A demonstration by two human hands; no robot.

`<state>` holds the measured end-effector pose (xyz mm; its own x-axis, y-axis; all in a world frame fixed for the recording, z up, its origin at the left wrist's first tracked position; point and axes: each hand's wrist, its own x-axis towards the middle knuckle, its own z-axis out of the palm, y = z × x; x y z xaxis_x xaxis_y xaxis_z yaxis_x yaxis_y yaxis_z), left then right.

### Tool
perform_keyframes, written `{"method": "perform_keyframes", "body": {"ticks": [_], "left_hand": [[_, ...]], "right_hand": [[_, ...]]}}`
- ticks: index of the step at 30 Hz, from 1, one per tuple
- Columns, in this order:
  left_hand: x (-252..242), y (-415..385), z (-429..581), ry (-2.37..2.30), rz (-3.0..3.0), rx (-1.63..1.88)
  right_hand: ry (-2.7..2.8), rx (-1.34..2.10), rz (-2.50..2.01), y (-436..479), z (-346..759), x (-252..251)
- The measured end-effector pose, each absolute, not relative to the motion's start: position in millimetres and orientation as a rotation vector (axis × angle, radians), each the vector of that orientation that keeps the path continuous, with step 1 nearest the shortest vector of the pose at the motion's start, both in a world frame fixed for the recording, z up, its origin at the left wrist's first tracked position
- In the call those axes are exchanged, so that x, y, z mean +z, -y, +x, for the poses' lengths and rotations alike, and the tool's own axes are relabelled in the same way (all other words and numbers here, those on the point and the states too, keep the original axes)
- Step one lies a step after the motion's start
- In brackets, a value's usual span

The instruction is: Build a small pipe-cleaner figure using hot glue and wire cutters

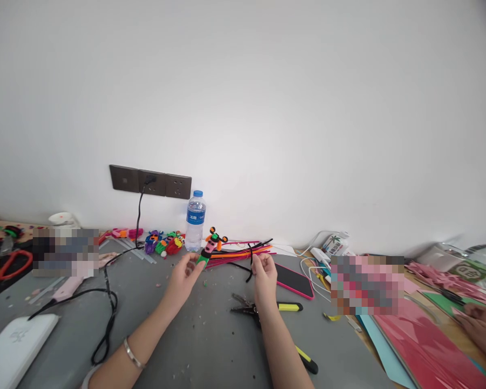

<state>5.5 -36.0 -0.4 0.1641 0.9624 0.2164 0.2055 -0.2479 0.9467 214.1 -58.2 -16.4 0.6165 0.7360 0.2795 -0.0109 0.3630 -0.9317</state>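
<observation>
My left hand (189, 275) is closed on a small pipe-cleaner figure (211, 246), green at the bottom and pink and black above, with orange loops and round black-and-orange tips at its top. Between the fingers of my right hand (264, 270) is a bent black pipe cleaner (250, 253), held upright to the right of the figure. Behind both hands lies a loose bundle of pipe cleaners (237, 254) in pink, orange and black. Pliers (289, 307) with black-and-yellow handles lie under my right forearm, which hides part of them.
A water bottle (195, 222) stands by the wall near colourful fuzzy figures (164, 243). A phone (295, 282) lies right of my right hand. On the left are a pink glue gun (69, 283), a black cord (112, 313) and a white device (22, 346). Another person's hand (480, 324) rests far right.
</observation>
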Motion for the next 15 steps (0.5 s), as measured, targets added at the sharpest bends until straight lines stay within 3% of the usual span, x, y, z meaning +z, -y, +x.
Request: {"method": "perform_keyframes", "body": {"ticks": [10, 15], "left_hand": [[-12, 36, 13, -0.93, 1.453, 1.181], [-10, 40, 15, -0.889, 1.462, 1.15]], "right_hand": [[1.106, 1.017, -0.98, 62, 158, -22], [1.072, 1.056, -0.964, 62, 151, -25]]}}
